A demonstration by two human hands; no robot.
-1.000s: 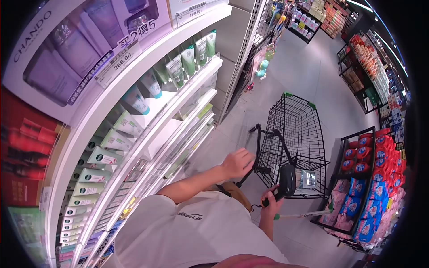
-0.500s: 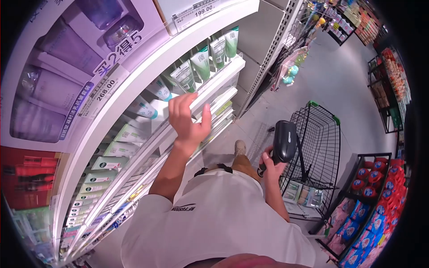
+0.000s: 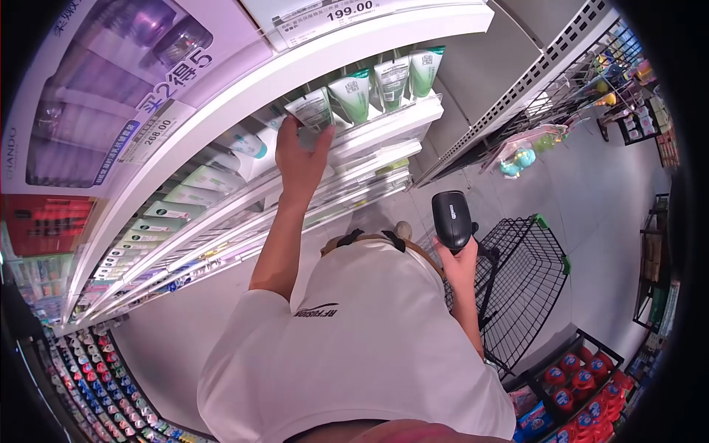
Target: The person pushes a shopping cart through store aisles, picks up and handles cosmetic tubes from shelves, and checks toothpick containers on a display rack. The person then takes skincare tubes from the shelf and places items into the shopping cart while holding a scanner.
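Note:
At the shelf, my left hand has its thumb and fingers on either side of a green-and-white squeeze tube, gripping its lower part. The tube leans out a little from its row. To its right stand more tubes, among them a green one and a white one with printed text. My right hand is wrapped round the handle of a black handheld barcode scanner, held out over the floor beside the shopping cart.
A black wire shopping cart stands at my right. Purple boxed sets fill the upper shelf. Further tubes and boxes line the shelf to the left. Red containers sit on a rack at lower right. Hanging goods jut out past the shelf end.
My left hand has moved up and forward to the shelf and closed on a tube. The scanner in my right hand has been raised, and the view has turned.

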